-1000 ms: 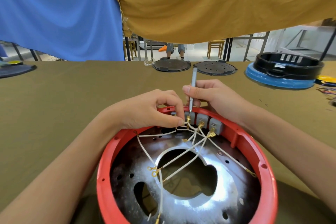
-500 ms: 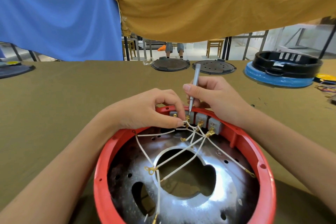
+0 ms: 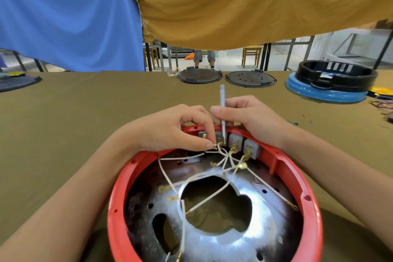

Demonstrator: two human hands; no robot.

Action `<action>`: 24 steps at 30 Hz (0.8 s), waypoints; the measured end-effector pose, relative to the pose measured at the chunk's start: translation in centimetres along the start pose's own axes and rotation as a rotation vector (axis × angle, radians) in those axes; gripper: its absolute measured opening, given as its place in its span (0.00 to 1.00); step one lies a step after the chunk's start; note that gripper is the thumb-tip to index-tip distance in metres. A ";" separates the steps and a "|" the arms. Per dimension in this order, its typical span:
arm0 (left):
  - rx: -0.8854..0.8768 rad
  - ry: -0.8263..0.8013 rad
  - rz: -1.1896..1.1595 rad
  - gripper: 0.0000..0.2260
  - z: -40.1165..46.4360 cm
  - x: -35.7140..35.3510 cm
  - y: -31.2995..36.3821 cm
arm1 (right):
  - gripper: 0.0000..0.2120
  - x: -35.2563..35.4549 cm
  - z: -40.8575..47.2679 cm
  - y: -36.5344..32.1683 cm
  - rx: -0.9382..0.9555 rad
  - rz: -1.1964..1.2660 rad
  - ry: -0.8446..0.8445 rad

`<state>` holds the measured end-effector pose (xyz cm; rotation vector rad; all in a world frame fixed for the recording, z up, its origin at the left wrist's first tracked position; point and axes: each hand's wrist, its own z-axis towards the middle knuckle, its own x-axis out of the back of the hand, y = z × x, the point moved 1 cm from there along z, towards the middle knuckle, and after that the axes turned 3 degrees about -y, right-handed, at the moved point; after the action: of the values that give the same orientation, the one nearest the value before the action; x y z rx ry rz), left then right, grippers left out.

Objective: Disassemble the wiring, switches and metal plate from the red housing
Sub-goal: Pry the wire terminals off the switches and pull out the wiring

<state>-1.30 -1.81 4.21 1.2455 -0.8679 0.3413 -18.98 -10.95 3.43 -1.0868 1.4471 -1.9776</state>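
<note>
The red housing [image 3: 136, 178] lies open side up on the table [image 3: 85, 117], close to the person and low in the view. Inside it sits the metal plate [image 3: 244, 238], with a large opening in the middle and small holes around. White wires [image 3: 202, 185] with brass terminals cross over the plate and gather at the grey switches [image 3: 236, 141] set in a row against the far wall of the housing.

Both hands meet at that far rim, just beside each other. The left hand [image 3: 170, 132] rests on the rim and pinches a wire end between thumb and forefinger, right at the second switch from the left. The right hand [image 3: 248, 119] grips a thin grey screwdriver [image 3: 222, 110], held upright, its tip down on that same switch's terminal.

Farther off on the table lie two dark round lids [image 3: 200, 75] and, to the right, a black ring [image 3: 338, 74] on a blue base [image 3: 325, 93].
</note>
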 end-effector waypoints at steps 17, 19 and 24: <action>0.013 0.015 -0.004 0.02 0.0 -0.1 0.4 | 0.14 0.0 -0.3 -0.3 0.143 -0.007 0.069; 0.017 0.016 -0.005 0.02 -0.1 -0.1 0.4 | 0.16 0.0 -0.3 -0.2 0.132 -0.003 0.068; 0.019 0.015 -0.017 0.04 -0.1 -0.1 0.4 | 0.15 -0.1 -0.4 -0.1 0.162 0.024 0.089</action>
<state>-1.59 -1.60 4.41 1.2655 -0.8429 0.3456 -19.19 -10.62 3.48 -0.9179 1.3101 -2.1086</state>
